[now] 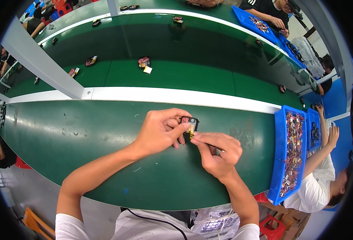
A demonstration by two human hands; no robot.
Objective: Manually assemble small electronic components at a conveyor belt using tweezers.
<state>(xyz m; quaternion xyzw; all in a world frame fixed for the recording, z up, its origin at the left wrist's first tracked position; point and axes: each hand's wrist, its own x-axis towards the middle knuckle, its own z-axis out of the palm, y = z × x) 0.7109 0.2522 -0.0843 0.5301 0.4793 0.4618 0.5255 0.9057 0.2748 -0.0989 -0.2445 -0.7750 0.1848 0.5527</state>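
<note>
Over the green table, my left hand (162, 130) is closed round a small black plastic housing (195, 119). Inside the housing show a red part, a pale silvery block and a bit of yellow. My right hand (220, 154) meets it from the right, thumb and forefinger pinched at the housing's lower edge beside the yellow bit. A thin dark stick-like tool (220, 150) pokes out between the fingers of that hand; its tip is hidden. What exactly the right fingertips pinch is too small to tell.
A blue bin (279, 156) of small red and silvery parts stands at the table's right end. Beyond the white rail (176, 94), a green conveyor belt (116, 76) carries several small housings, one cluster (144, 63) among them. Co-workers sit at the right and far side.
</note>
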